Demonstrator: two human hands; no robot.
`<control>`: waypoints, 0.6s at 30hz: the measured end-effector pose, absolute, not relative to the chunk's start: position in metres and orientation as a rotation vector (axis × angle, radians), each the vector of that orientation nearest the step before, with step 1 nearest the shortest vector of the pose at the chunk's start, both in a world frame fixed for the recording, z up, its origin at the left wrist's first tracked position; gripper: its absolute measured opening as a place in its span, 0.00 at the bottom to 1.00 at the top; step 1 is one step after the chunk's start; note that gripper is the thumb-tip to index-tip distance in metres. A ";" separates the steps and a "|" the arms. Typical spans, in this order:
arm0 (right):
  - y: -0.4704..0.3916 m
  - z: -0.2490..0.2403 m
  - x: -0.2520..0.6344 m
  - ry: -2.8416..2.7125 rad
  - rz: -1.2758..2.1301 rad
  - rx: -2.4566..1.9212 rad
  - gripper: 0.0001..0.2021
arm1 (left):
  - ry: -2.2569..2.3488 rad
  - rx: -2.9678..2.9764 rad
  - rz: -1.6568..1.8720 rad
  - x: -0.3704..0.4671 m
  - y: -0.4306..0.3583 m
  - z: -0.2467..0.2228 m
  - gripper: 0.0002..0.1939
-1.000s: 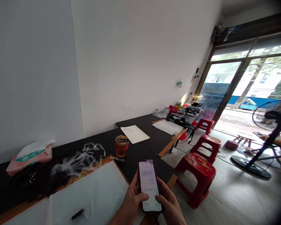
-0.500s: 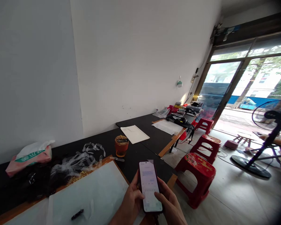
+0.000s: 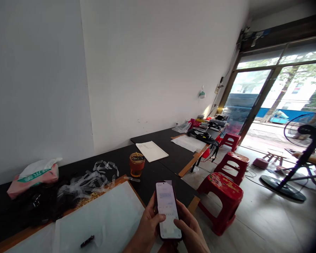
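A smartphone (image 3: 167, 203) with a lit screen stands upright between my two hands, showing what looks like a chat page with a keyboard. My left hand (image 3: 150, 222) wraps its left edge, the thumb lying over the lower part of the screen. Along the right edge my right hand (image 3: 190, 223) is closed, its thumb tip on the lower screen. Below and to the left, a pale translucent sheet (image 3: 102, 211) covers a brown board. On that sheet lies a small black object (image 3: 87, 241), too small to name.
A cup of amber drink (image 3: 136, 164) stands behind the phone, near a cream notepad (image 3: 152, 151). Clear plastic strips (image 3: 86, 182) and a tissue pack (image 3: 34, 178) lie left on the black table (image 3: 158, 168). Red stools (image 3: 221, 200) and a floor fan (image 3: 302, 158) stand right.
My left thumb has shifted slightly up and inward over the phone screen. The phone and my right hand look nearly unmoved.
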State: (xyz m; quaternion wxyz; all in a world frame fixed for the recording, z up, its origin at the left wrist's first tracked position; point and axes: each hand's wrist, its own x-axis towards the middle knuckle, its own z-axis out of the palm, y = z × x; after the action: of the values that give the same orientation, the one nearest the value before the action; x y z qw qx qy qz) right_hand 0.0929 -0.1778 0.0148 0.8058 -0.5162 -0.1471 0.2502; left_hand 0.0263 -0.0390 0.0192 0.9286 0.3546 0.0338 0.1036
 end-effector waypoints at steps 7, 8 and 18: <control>-0.179 0.013 0.095 -0.279 0.551 -1.088 0.29 | 0.024 0.672 0.160 0.024 -0.036 0.018 0.54; -0.179 0.012 0.095 -0.271 0.551 -1.085 0.30 | 0.010 0.669 0.152 0.023 -0.036 0.018 0.55; -0.179 0.009 0.097 -0.320 0.563 -1.083 0.33 | -0.003 0.692 0.142 0.022 -0.036 0.020 0.60</control>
State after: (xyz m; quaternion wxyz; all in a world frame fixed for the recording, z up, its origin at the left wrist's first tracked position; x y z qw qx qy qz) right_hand 0.0968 -0.1789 0.0089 0.8075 -0.5063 -0.1494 0.2633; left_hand 0.0223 -0.0360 0.0201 0.9383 0.3389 -0.0015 0.0695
